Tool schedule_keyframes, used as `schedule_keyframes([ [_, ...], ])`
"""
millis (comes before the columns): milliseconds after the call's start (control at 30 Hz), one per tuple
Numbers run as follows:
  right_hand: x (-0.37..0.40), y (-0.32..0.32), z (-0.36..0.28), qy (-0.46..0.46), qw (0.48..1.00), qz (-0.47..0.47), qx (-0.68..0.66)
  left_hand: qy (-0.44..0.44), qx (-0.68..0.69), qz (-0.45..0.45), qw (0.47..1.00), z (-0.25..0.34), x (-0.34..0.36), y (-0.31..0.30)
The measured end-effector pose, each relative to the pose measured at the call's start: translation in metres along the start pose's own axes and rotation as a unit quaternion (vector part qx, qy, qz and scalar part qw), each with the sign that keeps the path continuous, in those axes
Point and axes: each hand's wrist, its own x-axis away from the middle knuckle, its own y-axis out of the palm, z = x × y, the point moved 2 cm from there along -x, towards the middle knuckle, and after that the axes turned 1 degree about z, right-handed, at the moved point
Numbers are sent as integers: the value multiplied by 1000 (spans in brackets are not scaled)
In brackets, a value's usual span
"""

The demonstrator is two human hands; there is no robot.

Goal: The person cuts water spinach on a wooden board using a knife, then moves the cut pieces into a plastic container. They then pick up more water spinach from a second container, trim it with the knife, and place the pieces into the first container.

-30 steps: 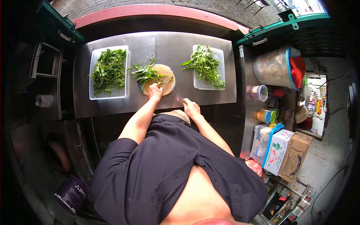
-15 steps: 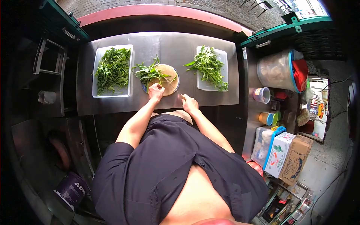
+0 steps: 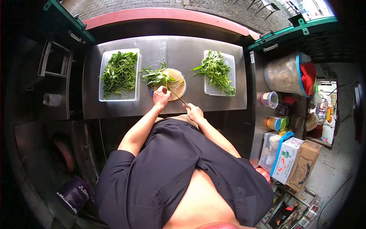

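A round wooden chopping board with a blue edge showing beneath it lies near the front of the metal counter. Leafy greens spread over its left side and past its rim. My left hand is closed around the stem end of these greens at the board's near edge. From the right, my right hand grips the handle of a knife. Its narrow blade slants up and left across the board, the tip close to the stems by my left fingers. Some cut green bits rest on the wood.
Left of the board stands a white plastic tray full of cut greens; another tray with longer greens sits to the right. Tubs, a large clear container and a cardboard box line the right side. A purple bucket is lower left.
The whole view has shifted slightly down and right. My right hand has drawn back a little toward me, and the blade tip is nearer the stems. My left hand keeps its hold.
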Motion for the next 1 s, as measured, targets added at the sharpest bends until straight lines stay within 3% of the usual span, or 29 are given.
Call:
schedule_keyframes([
  [133, -3, -5, 1, 33, 999, -7, 7, 9, 91, 2, 996, 23, 10, -10],
  [300, -7, -9, 5, 42, 999, 12, -3, -56, 90, -2, 994, -25, 8, 1],
  [400, -8, -15, 8, 47, 999, 10, -11, -194, 74, -134, 969, -52, 20, 3],
  [567, -9, -18, 12, 43, 999, 2, -5, -229, 95, -189, 950, -72, 35, 7],
  [700, -10, -21, 9, 56, 998, 2, -3, -192, 28, -210, 958, -66, 33, 8],
  [767, -8, -22, 6, 58, 998, 11, -14, -67, -76, -131, 986, -59, 29, 9],
  [1000, 1, -18, 3, 31, 996, 64, -58, -29, -147, -60, 987, -50, 15, 9],
])
